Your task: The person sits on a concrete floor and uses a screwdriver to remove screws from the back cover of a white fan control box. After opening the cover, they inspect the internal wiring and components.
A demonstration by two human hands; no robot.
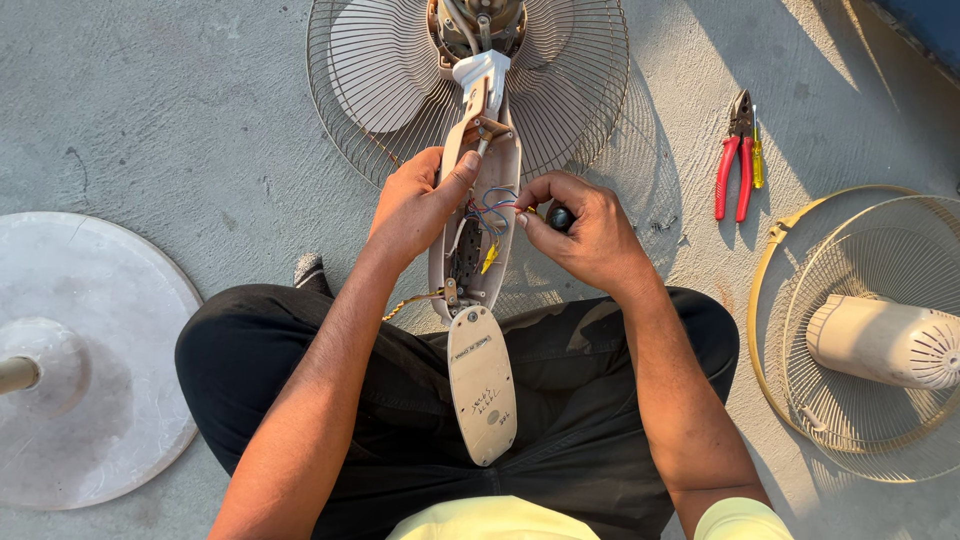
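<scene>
1. One fan housing (478, 215), long and beige, lies open across the person's lap on the concrete floor (180, 130), its far end joined to one wire fan guard (560, 90) with pale blades behind it.
2. One bundle of wires (492, 205), blue and red, shows inside the open housing.
3. One beige cover (482, 385) rests on the black trousers, just below the housing.
4. The left hand (412, 208) wraps the housing's left edge, thumb pressed over the rim, fingers closed around it, forearm angled up from the lap.
5. The right hand (585, 232) is curled, fingers pinched on the wires, with a small dark knob (561, 217) tucked against the hand.
6. One pair of red-handled pliers (737, 155) and one yellow screwdriver (758, 155) lie side by side to the right.
7. One second fan (880, 340) lies at the right edge; one round base (90, 360) at the left.
</scene>
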